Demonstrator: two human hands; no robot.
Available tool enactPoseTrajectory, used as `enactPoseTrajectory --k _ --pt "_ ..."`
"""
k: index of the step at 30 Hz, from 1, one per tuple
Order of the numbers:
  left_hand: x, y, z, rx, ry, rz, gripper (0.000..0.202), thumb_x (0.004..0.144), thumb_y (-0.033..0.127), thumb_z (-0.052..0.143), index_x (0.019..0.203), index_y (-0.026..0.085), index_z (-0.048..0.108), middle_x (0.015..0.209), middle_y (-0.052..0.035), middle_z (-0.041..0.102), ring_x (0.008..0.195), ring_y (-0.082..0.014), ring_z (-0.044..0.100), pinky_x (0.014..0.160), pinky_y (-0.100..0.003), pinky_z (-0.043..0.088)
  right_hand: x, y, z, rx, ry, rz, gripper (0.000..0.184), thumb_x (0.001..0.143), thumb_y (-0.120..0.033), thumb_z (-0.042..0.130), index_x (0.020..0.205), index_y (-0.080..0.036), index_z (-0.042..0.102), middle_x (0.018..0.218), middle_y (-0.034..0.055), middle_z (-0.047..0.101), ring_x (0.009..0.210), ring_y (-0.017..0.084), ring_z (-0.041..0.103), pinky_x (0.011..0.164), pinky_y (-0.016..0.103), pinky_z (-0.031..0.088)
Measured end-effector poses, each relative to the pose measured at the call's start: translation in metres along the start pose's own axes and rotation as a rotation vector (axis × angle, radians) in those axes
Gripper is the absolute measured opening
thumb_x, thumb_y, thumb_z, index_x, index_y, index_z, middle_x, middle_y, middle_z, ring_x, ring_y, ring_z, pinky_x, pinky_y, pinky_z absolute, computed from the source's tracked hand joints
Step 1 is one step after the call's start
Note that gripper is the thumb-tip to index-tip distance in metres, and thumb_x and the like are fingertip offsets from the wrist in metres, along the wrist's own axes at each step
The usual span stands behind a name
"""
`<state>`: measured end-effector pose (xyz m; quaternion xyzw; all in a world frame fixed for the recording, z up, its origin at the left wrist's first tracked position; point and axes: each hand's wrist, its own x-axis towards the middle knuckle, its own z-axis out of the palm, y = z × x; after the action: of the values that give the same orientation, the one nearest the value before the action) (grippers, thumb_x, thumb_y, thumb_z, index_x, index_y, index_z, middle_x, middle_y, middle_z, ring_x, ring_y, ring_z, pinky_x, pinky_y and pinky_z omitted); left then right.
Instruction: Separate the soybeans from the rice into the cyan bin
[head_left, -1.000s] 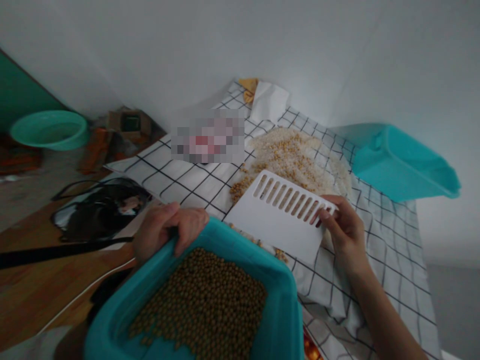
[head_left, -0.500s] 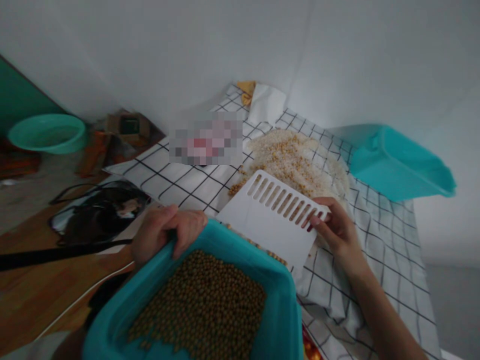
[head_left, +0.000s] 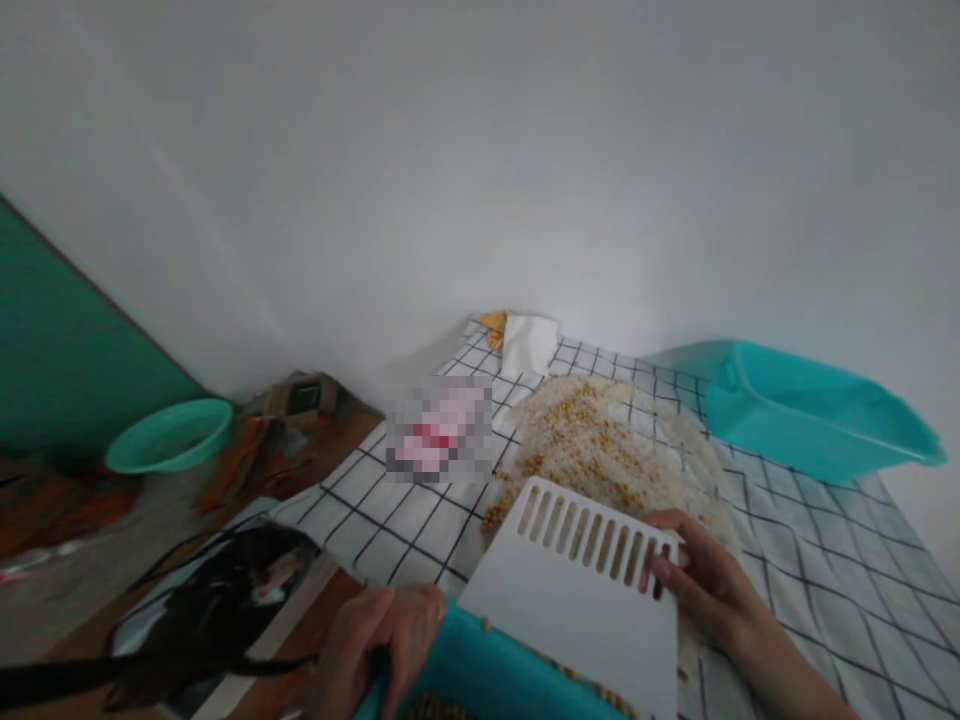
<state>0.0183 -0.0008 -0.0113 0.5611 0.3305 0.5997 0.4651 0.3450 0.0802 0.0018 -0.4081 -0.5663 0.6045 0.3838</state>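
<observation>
My right hand (head_left: 701, 585) grips the slotted end of a white plastic scoop (head_left: 574, 595), tilted down over the far rim of a teal tub (head_left: 480, 680) at the bottom edge. A few soybeans lie on the scoop's lower edge. My left hand (head_left: 379, 640) is closed over the tub's left rim; only a strip of the soybeans inside it shows. Beyond the scoop, a heap of rice mixed with soybeans (head_left: 600, 450) lies on a white cloth with a black grid (head_left: 810, 560).
A second teal tub (head_left: 810, 415) lies tipped at the right on the cloth. A green basin (head_left: 169, 435) and boxes stand at the left by the wall. A dark bag with a strap (head_left: 217, 600) lies at lower left. White folded paper (head_left: 529, 345) lies at the cloth's far end.
The view has tilted upward, so the near tub has dropped almost out of sight. The scoop has come toward the tub's rim; both hands keep their grips.
</observation>
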Motion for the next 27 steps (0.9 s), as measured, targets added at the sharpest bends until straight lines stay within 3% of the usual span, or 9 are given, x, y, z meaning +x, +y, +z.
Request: enactPoseTrajectory --k 4,8,10,12,14,17,27 --pt "-0.001 -0.004 0.002 -0.076 0.025 0.028 0.068 0.105 0.019 0.004 0.048 0.021 0.041 0.036 -0.0035 0.042 0.037 -0.0202 0.041 0.058 -0.045 0.038 0.0 -0.005 0.005 0.014 -0.024 0.008 0.032 0.092 -0.051 0.075 0.106 -0.023 0.067 0.076 -0.0003 0.069 0.068 0.012 0.063 0.062 0.021 0.047" --pt "-0.002 -0.007 0.001 -0.167 0.063 0.039 0.069 0.108 0.026 0.01 0.045 0.02 0.04 0.035 -0.0028 0.037 0.037 -0.0182 0.034 0.056 -0.042 0.034 -0.003 -0.022 0.012 0.002 -0.046 0.034 0.033 0.091 -0.052 0.077 0.104 -0.023 0.068 0.076 0.0001 0.071 0.068 0.012 0.064 0.063 0.02 0.049" --pt "-0.001 -0.004 -0.004 -0.187 0.042 0.015 0.068 0.109 0.028 0.014 0.046 0.02 0.04 0.036 -0.002 0.038 0.038 -0.0174 0.034 0.056 -0.04 0.034 -0.003 -0.029 0.012 0.01 -0.01 0.0 0.035 0.089 -0.054 0.078 0.104 -0.023 0.068 0.074 -0.0005 0.071 0.065 0.011 0.063 0.06 0.019 0.049" --pt "0.001 0.001 -0.011 -0.113 -0.134 -0.035 0.07 0.11 0.033 0.017 0.05 0.021 0.049 0.041 -0.0023 0.049 0.044 -0.0181 0.043 0.063 -0.039 0.039 -0.002 -0.033 0.01 -0.01 0.056 -0.057 0.036 0.087 -0.054 0.08 0.102 -0.024 0.067 0.073 -0.001 0.071 0.064 0.011 0.063 0.06 0.019 0.05" --pt "0.004 0.005 -0.019 -0.106 -0.224 -0.081 0.069 0.11 0.036 0.02 0.053 0.021 0.055 0.045 -0.0027 0.054 0.048 -0.0187 0.047 0.067 -0.038 0.042 0.0 -0.035 0.007 -0.037 0.097 -0.075 0.036 0.086 -0.054 0.081 0.102 -0.025 0.066 0.073 -0.0015 0.071 0.064 0.011 0.064 0.06 0.02 0.051" --pt "0.008 0.008 -0.026 -0.117 -0.242 -0.081 0.069 0.111 0.035 0.019 0.055 0.021 0.056 0.046 -0.002 0.053 0.05 -0.0183 0.049 0.072 -0.038 0.043 0.001 -0.037 0.007 -0.053 0.105 -0.062 0.04 0.084 -0.055 0.082 0.104 -0.026 0.064 0.072 -0.0025 0.071 0.063 0.012 0.065 0.058 0.02 0.052" --pt "0.01 0.006 -0.024 -0.092 -0.224 -0.053 0.069 0.11 0.035 0.023 0.052 0.021 0.057 0.042 -0.0027 0.052 0.044 -0.0171 0.049 0.064 -0.036 0.043 -0.001 -0.036 0.011 -0.073 -0.002 -0.023 0.039 0.087 -0.055 0.079 0.108 -0.025 0.063 0.079 -0.0016 0.072 0.068 0.013 0.066 0.062 0.022 0.051"
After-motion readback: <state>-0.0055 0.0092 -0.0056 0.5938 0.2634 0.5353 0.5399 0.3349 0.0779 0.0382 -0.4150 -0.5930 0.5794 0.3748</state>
